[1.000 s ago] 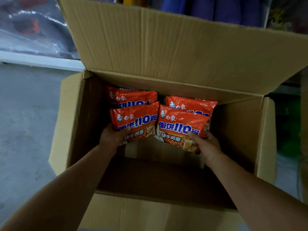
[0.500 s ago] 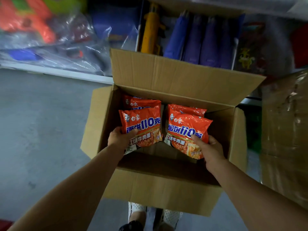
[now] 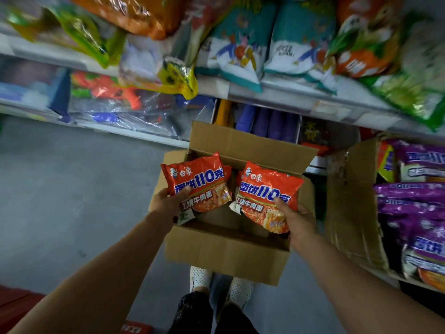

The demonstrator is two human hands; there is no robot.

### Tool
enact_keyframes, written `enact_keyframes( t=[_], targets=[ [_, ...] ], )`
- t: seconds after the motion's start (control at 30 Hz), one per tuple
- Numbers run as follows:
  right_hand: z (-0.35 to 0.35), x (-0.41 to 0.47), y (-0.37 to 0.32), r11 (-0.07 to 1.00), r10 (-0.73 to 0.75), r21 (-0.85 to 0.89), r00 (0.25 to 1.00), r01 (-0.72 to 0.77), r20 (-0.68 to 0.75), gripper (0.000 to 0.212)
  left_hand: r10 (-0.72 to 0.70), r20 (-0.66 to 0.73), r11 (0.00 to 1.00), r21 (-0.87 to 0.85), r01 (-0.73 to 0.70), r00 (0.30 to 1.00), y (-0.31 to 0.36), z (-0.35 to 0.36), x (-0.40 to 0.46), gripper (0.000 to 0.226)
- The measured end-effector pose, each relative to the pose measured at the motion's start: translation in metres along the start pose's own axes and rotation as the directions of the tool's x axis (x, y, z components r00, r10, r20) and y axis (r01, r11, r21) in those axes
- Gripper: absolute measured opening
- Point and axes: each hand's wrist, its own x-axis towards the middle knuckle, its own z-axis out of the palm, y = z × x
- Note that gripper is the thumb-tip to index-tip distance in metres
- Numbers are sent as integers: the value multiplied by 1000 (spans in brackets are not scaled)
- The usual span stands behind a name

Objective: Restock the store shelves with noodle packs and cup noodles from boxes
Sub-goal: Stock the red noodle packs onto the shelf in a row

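Left pack: an orange noodle pack (image 3: 197,182) held above the open cardboard box (image 3: 226,254), over its left wall.
Right pack: a second orange noodle pack (image 3: 267,196), above the box's right side.
Left hand (image 3: 168,203): pinches the lower left corner of its pack, thumb on the printed face.
Right hand (image 3: 298,220): grips the lower right edge likewise.
Handling: probably light, crinkly, slick film over a brittle noodle block; hold an edge firmly without crushing the middle.
Hidden: more orange shows behind both packs, count unclear; box floor mostly covered.
Nearby: purple packs (image 3: 416,213) in a second carton (image 3: 354,206) at right; shelf goods blurred.
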Motion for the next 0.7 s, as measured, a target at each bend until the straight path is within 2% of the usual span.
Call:
enact_keyframes(
  t=[0.1, 0.27, 0.37, 0.5, 0.63, 0.7],
  targets=[
    [-4, -41, -27, 1000, -18, 22, 999, 17, 48, 46, -4, 15, 998, -66, 5, 1000, 13, -18, -40, 48],
    [-9, -126, -84, 995, -96, 51, 988, 90, 118, 29, 1, 0, 985, -172, -1, 1000, 42, -62, -118, 50],
    [-7, -177, -121, 990, -132, 69, 980, 123, 146, 37, 25, -24, 973, -227, -30, 999, 67, -95, -160, 57],
    [0, -228, -157, 984, -174, 70, 965, 163, 195, 39, 92, -5, 953, -290, -89, 996, 102, -130, -195, 78],
    [20, -275, -193, 970, -241, 82, 949, 229, 201, 34, 155, -32, 934, -322, -157, 987, 151, -164, -219, 44],
    [33, -296, -206, 962, -269, 98, 943, 254, 198, 30, 198, -23, 921, -338, -194, 980, 172, -182, -224, 40]
  ],
)
